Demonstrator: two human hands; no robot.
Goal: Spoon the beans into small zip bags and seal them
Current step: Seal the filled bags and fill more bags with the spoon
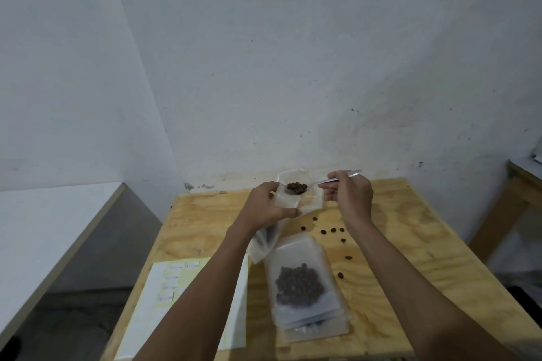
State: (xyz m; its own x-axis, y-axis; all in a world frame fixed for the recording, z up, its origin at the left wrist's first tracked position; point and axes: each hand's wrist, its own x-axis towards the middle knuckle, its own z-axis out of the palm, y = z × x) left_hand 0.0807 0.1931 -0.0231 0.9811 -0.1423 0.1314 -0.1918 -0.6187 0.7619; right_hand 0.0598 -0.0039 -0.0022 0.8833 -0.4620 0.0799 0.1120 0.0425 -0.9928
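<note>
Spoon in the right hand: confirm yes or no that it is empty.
No: the spoon, held by the right hand, carries a heap of dark beans in its bowl.

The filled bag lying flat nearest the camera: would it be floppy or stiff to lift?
The filled bag is thin translucent plastic, so it would probably sag. Its beans sit in a loose clump and would likely slide toward whichever end hangs lower. It looks light.

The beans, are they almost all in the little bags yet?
Not yet. A filled bag already lies on a stack on the table. Right now the right hand holds a spoon heaped with beans over the open bag gripped by the left hand. Loose beans dot the table.
</note>
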